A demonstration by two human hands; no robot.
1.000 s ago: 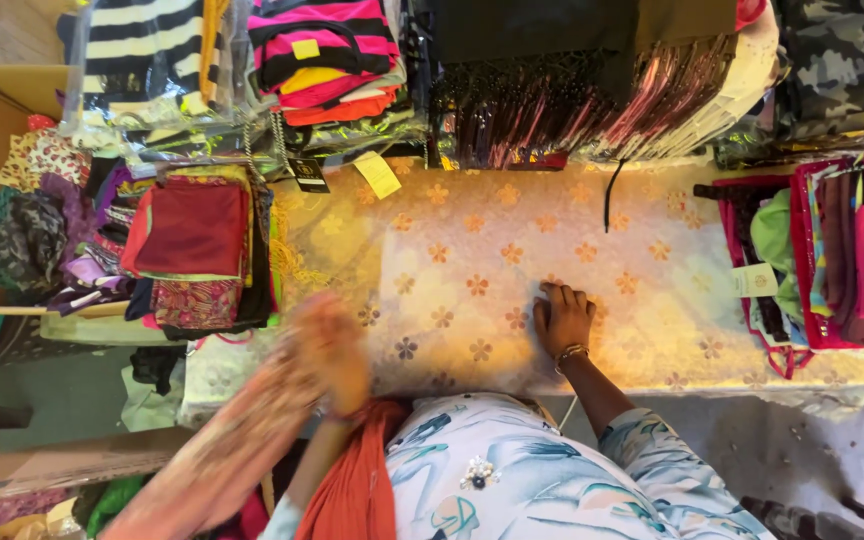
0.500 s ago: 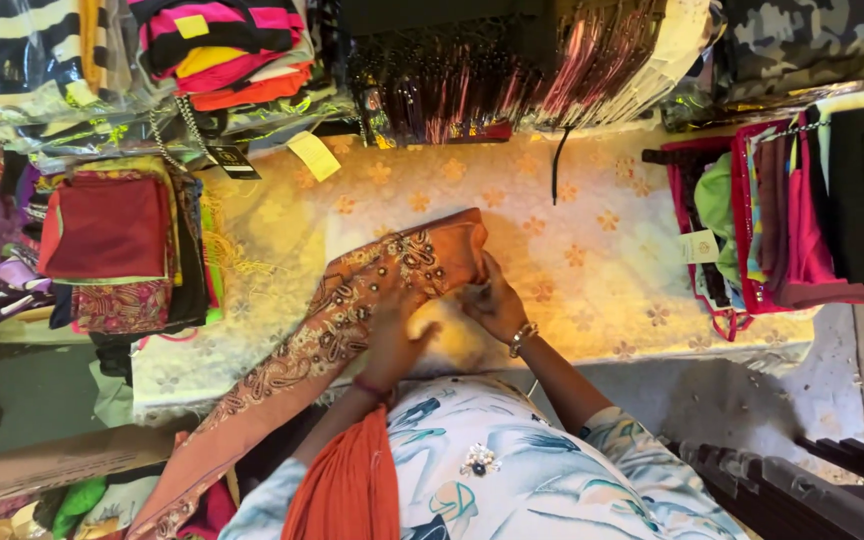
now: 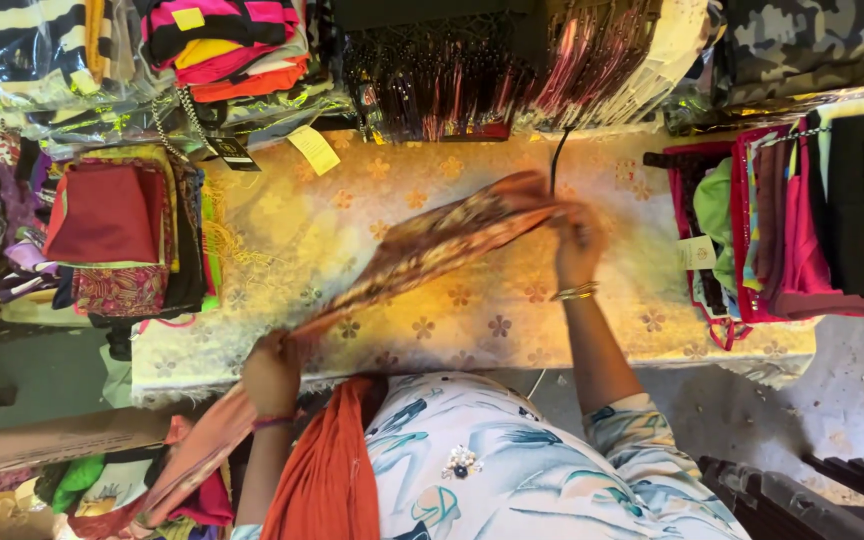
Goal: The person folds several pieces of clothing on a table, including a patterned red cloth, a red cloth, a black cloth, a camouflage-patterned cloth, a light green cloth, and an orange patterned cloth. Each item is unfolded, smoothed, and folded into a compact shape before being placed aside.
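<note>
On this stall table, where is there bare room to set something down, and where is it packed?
Free patches of the gold flowered tablecloth: the near strip between the left hand and right hand, under the stretched patterned scarf, and the far-left part beside the yellow tag. Crowded: the folded fabric stack on the left, hanging garments on the right, and fringed scarves along the far edge.

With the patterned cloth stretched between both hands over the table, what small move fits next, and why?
Probably lower the patterned cloth flat onto the floral table cover: the left hand and right hand hold it taut and diagonal, with its tail hanging off the near edge.
</note>
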